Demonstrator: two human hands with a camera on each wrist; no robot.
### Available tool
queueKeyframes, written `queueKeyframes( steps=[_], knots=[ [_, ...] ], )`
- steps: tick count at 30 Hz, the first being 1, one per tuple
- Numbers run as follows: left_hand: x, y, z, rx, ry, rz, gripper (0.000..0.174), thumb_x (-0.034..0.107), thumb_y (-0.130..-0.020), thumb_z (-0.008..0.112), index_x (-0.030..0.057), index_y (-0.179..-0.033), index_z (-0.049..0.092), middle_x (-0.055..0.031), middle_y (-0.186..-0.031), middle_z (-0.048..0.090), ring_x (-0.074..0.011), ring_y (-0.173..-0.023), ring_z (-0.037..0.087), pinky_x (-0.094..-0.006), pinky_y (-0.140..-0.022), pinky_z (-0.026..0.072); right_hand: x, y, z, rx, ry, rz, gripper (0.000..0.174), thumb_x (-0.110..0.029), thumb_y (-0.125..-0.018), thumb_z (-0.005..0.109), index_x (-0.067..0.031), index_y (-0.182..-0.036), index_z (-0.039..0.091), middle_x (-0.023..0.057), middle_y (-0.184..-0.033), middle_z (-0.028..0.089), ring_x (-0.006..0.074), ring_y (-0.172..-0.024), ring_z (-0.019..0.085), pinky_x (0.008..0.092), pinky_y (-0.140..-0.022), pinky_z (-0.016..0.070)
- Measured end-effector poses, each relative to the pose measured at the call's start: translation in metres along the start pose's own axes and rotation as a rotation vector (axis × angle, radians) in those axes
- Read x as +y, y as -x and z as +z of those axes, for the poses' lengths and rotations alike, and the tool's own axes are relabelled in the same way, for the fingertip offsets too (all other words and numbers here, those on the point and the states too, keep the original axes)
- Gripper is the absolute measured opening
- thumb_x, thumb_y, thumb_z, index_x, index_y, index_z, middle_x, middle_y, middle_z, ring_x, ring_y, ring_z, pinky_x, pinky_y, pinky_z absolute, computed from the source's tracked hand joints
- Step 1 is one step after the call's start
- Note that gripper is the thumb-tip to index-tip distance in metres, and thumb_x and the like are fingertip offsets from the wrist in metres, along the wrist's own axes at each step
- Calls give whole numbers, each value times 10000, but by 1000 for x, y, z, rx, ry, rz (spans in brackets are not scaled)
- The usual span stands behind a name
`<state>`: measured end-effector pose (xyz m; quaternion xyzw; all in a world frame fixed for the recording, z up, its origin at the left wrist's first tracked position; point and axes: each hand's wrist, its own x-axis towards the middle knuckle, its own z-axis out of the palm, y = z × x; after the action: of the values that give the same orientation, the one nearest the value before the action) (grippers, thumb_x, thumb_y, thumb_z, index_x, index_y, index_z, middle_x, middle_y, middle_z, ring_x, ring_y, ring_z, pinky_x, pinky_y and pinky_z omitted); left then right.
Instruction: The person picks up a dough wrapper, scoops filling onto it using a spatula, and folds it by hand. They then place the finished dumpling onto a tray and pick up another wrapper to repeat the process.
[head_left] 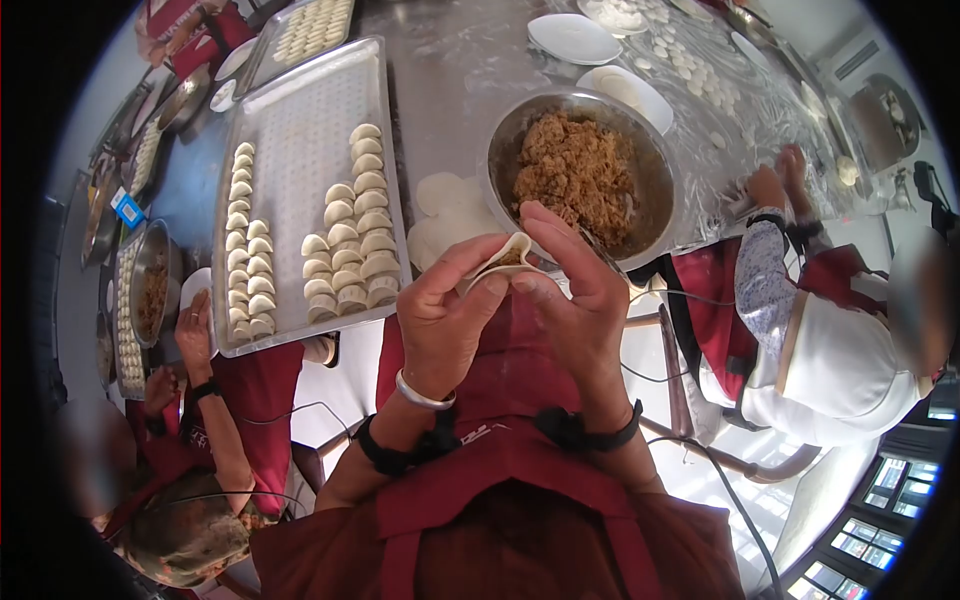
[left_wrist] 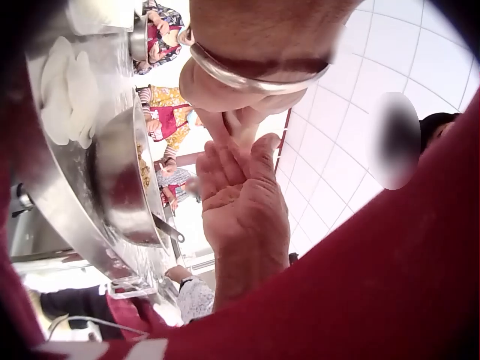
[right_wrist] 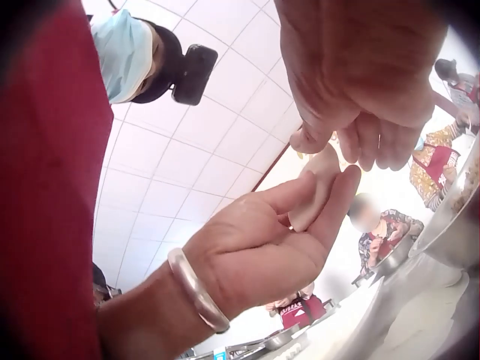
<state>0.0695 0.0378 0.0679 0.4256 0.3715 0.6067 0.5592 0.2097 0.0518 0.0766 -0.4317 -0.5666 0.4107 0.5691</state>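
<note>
A dumpling wrapper folded round brown filling, a half-closed dumpling (head_left: 512, 262), is held up between both hands in the head view. The left hand (head_left: 447, 318), a silver bracelet on its wrist, pinches one side with thumb and fingers. On the other side, the right hand (head_left: 583, 312) pinches the wrapper's edge. In the right wrist view the pale dumpling (right_wrist: 318, 191) sits between the left thumb and fingers, with the right fingertips at its upper end. Just beyond the hands is a steel bowl (head_left: 497, 150) of brown filling (head_left: 575, 165), with a metal handle leaning at its rim.
Flat round wrappers (head_left: 450, 205) lie on the steel table left of the bowl. A metal tray (head_left: 290, 110) carries rows of finished dumplings (head_left: 370, 215). White plates (head_left: 573, 38) and dough pieces (head_left: 690, 60) lie farther back. People in red aprons work at both sides.
</note>
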Motion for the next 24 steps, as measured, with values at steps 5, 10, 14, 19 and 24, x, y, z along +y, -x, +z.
queueKeyframes(
  steps=[5, 10, 14, 19, 24],
  knots=[
    [5, 4, 2, 37, -16, 6, 307, -29, -930, 601, -65, -1235, 610, -95, -1144, 668, -127, -1051, 617, -260, -932, 497, 10, 1, 5, 10, 80, -161, 251, 10, -787, 740, 5, -1033, 693, 173, -1219, 657, 327, -1186, 607, 362, -905, 536],
    [8, 4, 1, 35, -58, -32, 300, -30, -926, 604, -59, -1223, 623, -92, -1134, 677, -121, -1035, 624, -252, -910, 505, 6, -2, 4, 17, 206, -318, 166, 28, -765, 736, 3, -924, 696, 169, -1121, 695, 359, -1158, 621, 403, -935, 512],
    [10, 4, -2, -16, -200, 12, 292, -30, -923, 606, -55, -1212, 634, -90, -1133, 681, -120, -1031, 629, -246, -897, 507, 6, -3, 3, -2, 198, -366, 160, 19, -759, 736, 3, -914, 700, 168, -1094, 703, 367, -1162, 617, 416, -947, 502],
    [6, 4, -7, -29, -141, -23, 318, -21, -926, 606, -55, -1242, 614, -96, -1136, 682, -119, -1037, 628, -250, -898, 505, 8, -1, -3, -59, 281, -311, 217, -17, -766, 742, -9, -980, 714, 160, -1119, 698, 364, -1190, 601, 409, -945, 503],
    [5, 7, -10, -55, -134, -27, 367, -7, -934, 598, -62, -1295, 569, -97, -1136, 682, -117, -1034, 625, -256, -897, 503, 6, -3, -2, -116, 117, -192, 248, -51, -762, 760, -24, -1004, 718, 154, -1154, 690, 354, -1207, 591, 410, -947, 504]
  ],
)
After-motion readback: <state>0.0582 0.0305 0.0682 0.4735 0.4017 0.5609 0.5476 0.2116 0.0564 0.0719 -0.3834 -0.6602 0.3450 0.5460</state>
